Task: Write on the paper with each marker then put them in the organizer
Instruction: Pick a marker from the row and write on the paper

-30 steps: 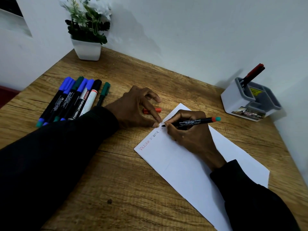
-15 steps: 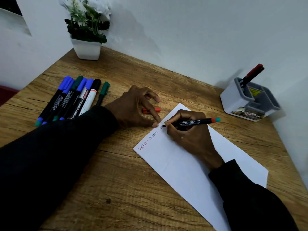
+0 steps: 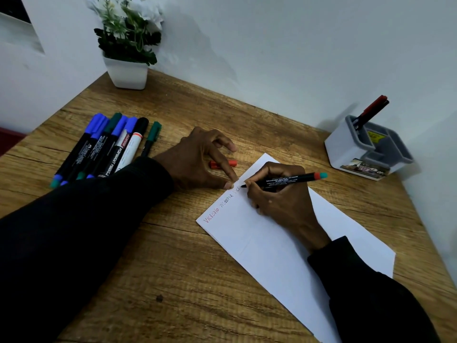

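A white sheet of paper [image 3: 284,251] lies on the wooden desk with words written along its upper left edge. My right hand [image 3: 279,194] grips a black marker [image 3: 289,180] with a red and teal end, its tip touching the paper. My left hand [image 3: 197,162] presses the paper's edge with a fingertip, fingers arched over a red cap [image 3: 223,163] lying on the desk. Several capped markers [image 3: 108,147] in blue, green and black lie in a row at the left. A white and grey organizer [image 3: 346,147] at the right holds two markers [image 3: 371,111].
A white pot with a green plant [image 3: 127,70] stands in the far left corner by the wall. The wall runs along the desk's back and right sides. The desk's wooden top [image 3: 173,280] stretches toward me.
The marker tip has crept slightly to the right along the written line. The left hand stays in place.
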